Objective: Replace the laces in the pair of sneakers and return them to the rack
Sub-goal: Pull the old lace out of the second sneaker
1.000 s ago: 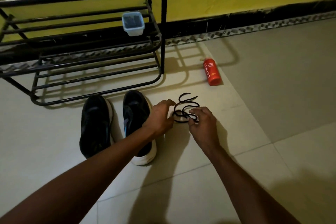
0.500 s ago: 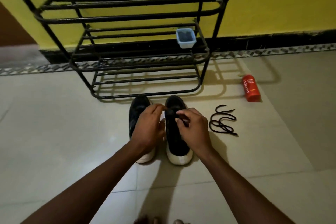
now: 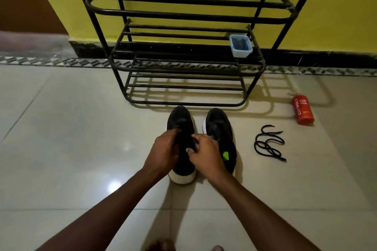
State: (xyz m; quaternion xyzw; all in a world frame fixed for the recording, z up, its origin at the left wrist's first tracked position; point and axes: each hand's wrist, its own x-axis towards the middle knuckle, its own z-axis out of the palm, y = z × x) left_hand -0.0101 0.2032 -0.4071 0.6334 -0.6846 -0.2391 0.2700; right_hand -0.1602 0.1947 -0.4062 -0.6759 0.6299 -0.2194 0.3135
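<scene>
**While left grip [image 3: 165, 149] and right grip [image 3: 206, 153] clasp the left sneaker [image 3: 181, 118], loose laces [image 3: 269, 144] lie apart**

Both sets of fingers curl round the shoe's middle, one at each side; whether they pinch lace or upper cannot be told. The left sneaker stands on the floor [image 3: 81, 128] just before the rack [image 3: 183, 14]. The right sneaker [image 3: 220, 126] stands just beside, partly behind the right grip.

We're in a home, prob. an entry or hallway corner: a black metal shoe rack [image 3: 183, 14] stands against a yellow painted wall [image 3: 336, 6] w/ dark skirting [image 3: 306, 56]. We see glossy pale floor tiles [image 3: 71, 128], black sneakers [image 3: 180, 115] just in front of the rack, and a red bottle [image 3: 302, 111] lying on the floor nearby.
</scene>
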